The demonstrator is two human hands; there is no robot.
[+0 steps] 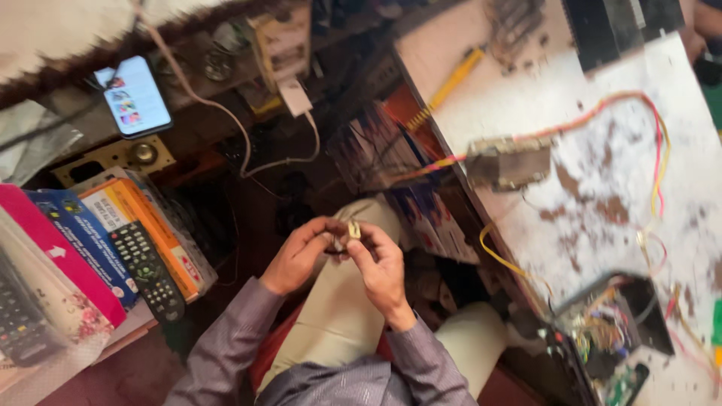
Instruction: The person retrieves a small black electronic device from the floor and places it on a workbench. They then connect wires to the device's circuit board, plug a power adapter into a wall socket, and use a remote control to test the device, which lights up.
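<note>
Both my hands meet over my lap, above my beige trousers (342, 316). My left hand (299, 256) and my right hand (380, 267) pinch a small pale part (353, 229) between their fingertips. The part is tiny and blurred, so I cannot tell what kind it is. Grey striped sleeves cover both forearms.
A worn white worktable (602, 143) stands at right with a metal transformer (509, 162), red and yellow wires (654, 128) and an open circuit board (602, 331). A black remote (147, 271) lies on coloured boxes (90, 240) at left. A lit phone (134, 95) lies farther back.
</note>
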